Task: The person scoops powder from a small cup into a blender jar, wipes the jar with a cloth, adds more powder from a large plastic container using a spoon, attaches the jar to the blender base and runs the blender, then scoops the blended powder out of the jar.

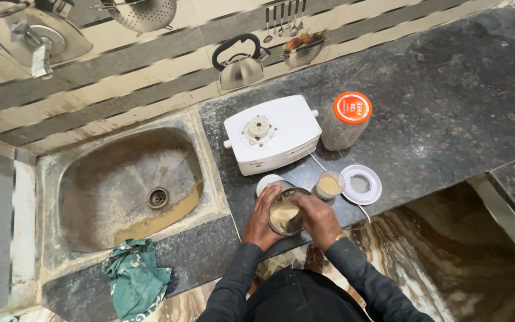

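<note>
My left hand [261,219] and my right hand [319,219] both hold a steel grinder jar [285,213] at the front edge of the dark stone counter [448,107]. The jar holds a pale beige paste and is tilted toward me. Just beyond it stands a small glass [329,185] with the same beige mix. A white jar lid [361,184] with a clear centre lies to the right of the glass. The white mixer base [272,134] sits behind, near the wall.
A clear plastic jar with an orange lid [347,121] stands right of the mixer base. A stained steel sink [127,185] lies left, with a green cloth [136,278] on its front edge. A tap [34,45] sits upper left.
</note>
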